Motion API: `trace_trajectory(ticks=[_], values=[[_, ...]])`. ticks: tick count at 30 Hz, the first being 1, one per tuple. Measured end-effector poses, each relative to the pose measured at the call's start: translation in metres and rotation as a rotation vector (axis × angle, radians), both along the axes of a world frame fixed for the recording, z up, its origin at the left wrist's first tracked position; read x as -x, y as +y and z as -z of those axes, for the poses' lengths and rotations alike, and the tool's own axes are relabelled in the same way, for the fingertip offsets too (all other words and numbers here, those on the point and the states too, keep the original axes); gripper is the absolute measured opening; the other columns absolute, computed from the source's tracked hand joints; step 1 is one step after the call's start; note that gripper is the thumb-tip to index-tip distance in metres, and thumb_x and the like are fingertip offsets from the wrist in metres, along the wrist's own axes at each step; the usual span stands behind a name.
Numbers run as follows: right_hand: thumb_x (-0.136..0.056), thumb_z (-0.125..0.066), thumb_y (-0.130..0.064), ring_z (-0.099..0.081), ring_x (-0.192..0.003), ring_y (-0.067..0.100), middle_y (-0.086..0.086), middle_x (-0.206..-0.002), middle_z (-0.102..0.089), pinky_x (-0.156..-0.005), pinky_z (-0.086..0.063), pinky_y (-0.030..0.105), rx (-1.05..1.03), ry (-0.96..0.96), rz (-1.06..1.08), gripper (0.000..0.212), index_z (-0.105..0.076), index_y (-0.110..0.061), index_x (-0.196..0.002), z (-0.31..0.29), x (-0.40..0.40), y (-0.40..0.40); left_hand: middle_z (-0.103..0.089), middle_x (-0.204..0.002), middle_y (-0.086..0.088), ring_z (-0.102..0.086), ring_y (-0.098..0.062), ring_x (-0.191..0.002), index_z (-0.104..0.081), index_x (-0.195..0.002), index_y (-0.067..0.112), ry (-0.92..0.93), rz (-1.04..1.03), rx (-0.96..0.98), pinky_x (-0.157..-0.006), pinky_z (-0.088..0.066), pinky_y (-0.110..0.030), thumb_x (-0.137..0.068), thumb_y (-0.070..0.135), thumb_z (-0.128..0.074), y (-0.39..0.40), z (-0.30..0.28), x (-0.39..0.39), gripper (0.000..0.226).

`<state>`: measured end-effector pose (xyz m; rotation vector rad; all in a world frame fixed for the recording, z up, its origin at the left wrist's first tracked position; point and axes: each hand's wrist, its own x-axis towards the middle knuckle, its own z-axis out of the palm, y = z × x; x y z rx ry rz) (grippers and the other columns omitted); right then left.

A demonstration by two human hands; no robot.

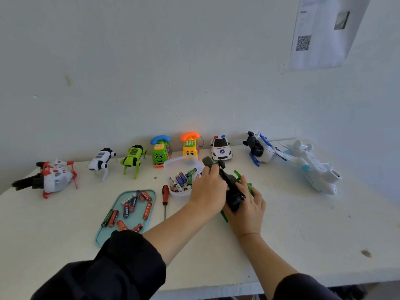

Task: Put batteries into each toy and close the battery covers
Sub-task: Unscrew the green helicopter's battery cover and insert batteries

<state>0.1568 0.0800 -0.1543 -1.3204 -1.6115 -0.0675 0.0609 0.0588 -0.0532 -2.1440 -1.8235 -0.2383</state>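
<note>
A dark green and black toy helicopter [231,187] with bright green skids lies at the table's middle, and both my hands hold it. My left hand [207,191] grips its upper left side near the tail end. My right hand [249,202] curls round its lower right side. A clear tub [173,166] with several batteries stands just left of my left hand. A teal tray [104,232] with several red and dark batteries lies further left. A red-handled screwdriver [165,197] lies between tray and tub.
Along the wall stand a red-white helicopter [54,177], a white robot dog [100,162], a green robot dog [133,159], a green phone [160,151], a yellow phone [190,145], a police car [220,148], a blue-white helicopter [260,148] and a white plane [313,167].
</note>
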Motion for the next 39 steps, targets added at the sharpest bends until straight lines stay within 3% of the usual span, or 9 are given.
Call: trace_trajectory(ticks=[4,8,11,16,26,29,32,36,39], values=[[-0.074,-0.051,-0.052,-0.041,-0.108,0.029,0.01,-0.132,-0.057,-0.088,-0.028,0.038,-0.011,0.002,0.015,0.055,-0.051,-0.015,-0.115,0.0,0.0,-0.001,-0.047,-0.118,-0.007,-0.046,-0.023,-0.107,-0.06,-0.117,0.007,-0.198,0.19,-0.087,-0.067,-0.042,-0.031,-0.095,0.035,-0.044,0.001,0.004,0.024,0.04],[-0.074,-0.05,-0.051,-0.04,-0.107,0.028,0.01,-0.132,-0.057,-0.088,-0.029,0.039,-0.02,0.004,0.015,0.054,-0.048,-0.017,-0.116,-0.001,0.0,-0.001,-0.062,-0.099,-0.002,-0.057,-0.013,-0.08,-0.07,-0.106,0.013,-0.388,0.366,-0.365,-0.058,-0.046,-0.023,-0.087,0.027,-0.044,0.0,0.01,0.071,0.035],[-0.075,-0.048,-0.05,-0.04,-0.108,0.028,0.01,-0.132,-0.057,-0.09,-0.04,0.043,-0.019,0.0,0.012,0.053,-0.046,-0.018,-0.117,-0.002,0.0,-0.003,-0.061,-0.107,-0.005,-0.057,-0.021,-0.094,-0.065,-0.112,0.014,-0.468,0.014,-0.349,-0.066,-0.048,-0.031,-0.088,0.021,-0.04,0.004,0.01,0.12,0.036],[-0.075,-0.048,-0.049,-0.039,-0.108,0.029,0.012,-0.132,-0.056,-0.087,-0.043,0.052,-0.025,-0.004,-0.008,0.053,-0.046,-0.018,-0.117,-0.003,0.001,-0.005,-0.052,-0.124,-0.011,-0.048,-0.029,-0.114,-0.047,-0.127,0.012,-0.273,-0.759,0.259,-0.088,-0.042,-0.04,-0.093,0.013,-0.041,-0.001,0.026,0.192,0.034],[-0.075,-0.048,-0.05,-0.038,-0.109,0.027,0.011,-0.134,-0.055,-0.089,-0.043,0.053,-0.001,0.017,-0.025,0.053,-0.044,-0.02,-0.118,-0.005,0.0,-0.006,-0.053,-0.115,-0.016,-0.052,-0.034,-0.105,-0.057,-0.112,0.005,-0.413,-0.892,0.129,-0.087,-0.046,-0.041,-0.091,0.012,-0.048,0.001,0.048,0.218,0.023],[-0.074,-0.048,-0.05,-0.038,-0.109,0.026,0.011,-0.134,-0.055,-0.089,-0.043,0.053,0.001,0.026,-0.025,0.053,-0.043,-0.02,-0.118,-0.005,0.001,-0.005,-0.058,-0.102,-0.024,-0.057,-0.033,-0.079,-0.065,-0.1,-0.002,-0.685,-0.658,-0.186,-0.072,-0.05,-0.038,-0.088,0.002,-0.052,0.007,0.038,0.213,0.019],[-0.073,-0.048,-0.051,-0.038,-0.111,0.025,0.01,-0.134,-0.055,-0.091,-0.041,0.051,0.011,0.061,-0.032,0.052,-0.042,-0.022,-0.115,-0.005,0.001,-0.003,-0.066,-0.092,-0.014,-0.061,-0.026,-0.082,-0.068,-0.098,-0.001,-0.849,-0.368,-0.334,-0.076,-0.046,-0.03,-0.086,0.001,-0.057,0.01,0.01,0.176,0.017],[-0.072,-0.048,-0.053,-0.039,-0.112,0.023,0.008,-0.136,-0.054,-0.093,-0.037,0.044,0.022,0.089,-0.035,0.051,-0.042,-0.024,-0.113,-0.004,0.001,-0.003,-0.063,-0.075,0.001,-0.057,-0.009,-0.067,-0.066,-0.086,0.011,-1.042,-0.08,-0.315,-0.065,-0.048,-0.013,-0.082,0.0,-0.064,0.001,-0.023,0.105,0.012],[-0.072,-0.048,-0.052,-0.039,-0.111,0.024,0.008,-0.134,-0.055,-0.09,-0.041,0.048,0.016,0.07,-0.026,0.051,-0.042,-0.023,-0.113,-0.004,0.0,-0.003,-0.062,-0.068,0.002,-0.06,-0.008,-0.06,-0.065,-0.082,0.012,-1.22,0.096,-0.203,-0.057,-0.05,-0.018,-0.082,0.002,-0.066,-0.003,-0.026,0.064,0.01]])
